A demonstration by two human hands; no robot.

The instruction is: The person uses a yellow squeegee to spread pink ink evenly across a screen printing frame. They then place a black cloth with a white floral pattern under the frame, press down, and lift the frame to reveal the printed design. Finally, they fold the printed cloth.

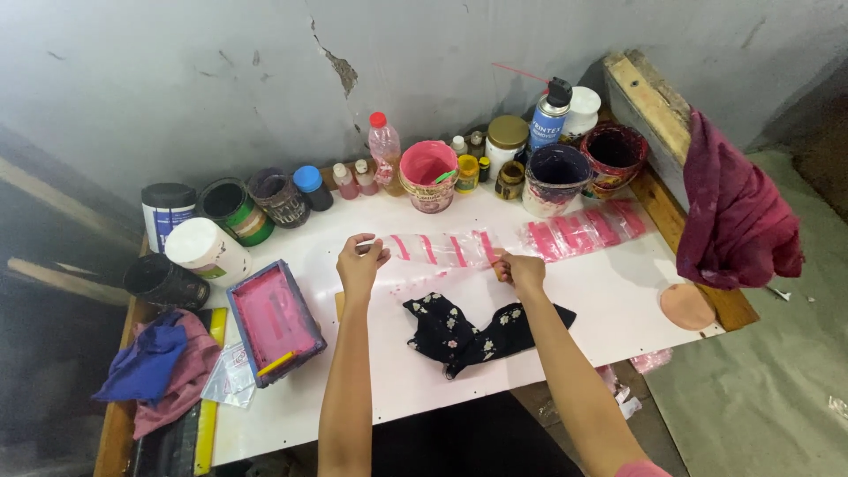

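Head view: two hands are stretching a clear strip over a white table.

The left hand (pixel 360 262) is pinching one end of the clear plastic strip (pixel 437 250) with pink stripes, and the right hand (pixel 518 268) is pinching the other end, so the strip is hanging taut just above the white table (pixel 618 300), likely to keep it flat. A black floral cloth (pixel 477 331) is lying on the table just below the strip. A pink-stained printing frame (pixel 274 320) is sitting to the left, and paint pots (pixel 428 172) are standing along the wall, out of the way.
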